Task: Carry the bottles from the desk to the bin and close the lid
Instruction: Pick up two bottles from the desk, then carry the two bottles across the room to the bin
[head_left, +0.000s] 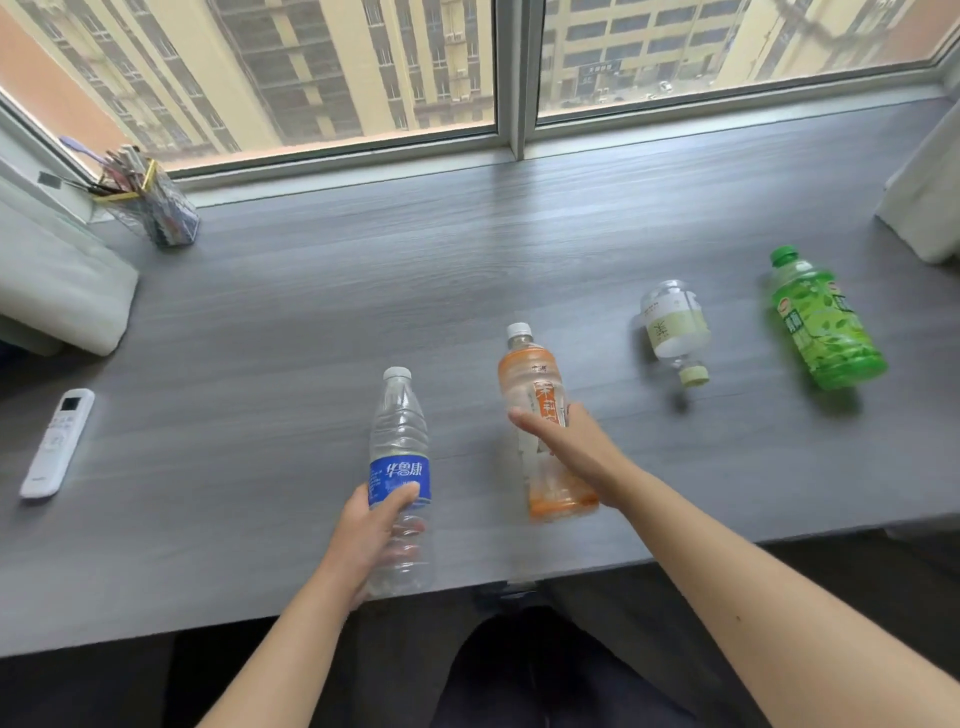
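Lying lengthwise, 2 gripped bottles point caps toward window

The blue-labelled water bottle reads 华鲁康 in white.

Right hand covering the middle of the orange bottle, its fingers out of sight behind it, green bottle smeared by blur, small clear bottle's label print unreadable, curtain cut by the right edge.
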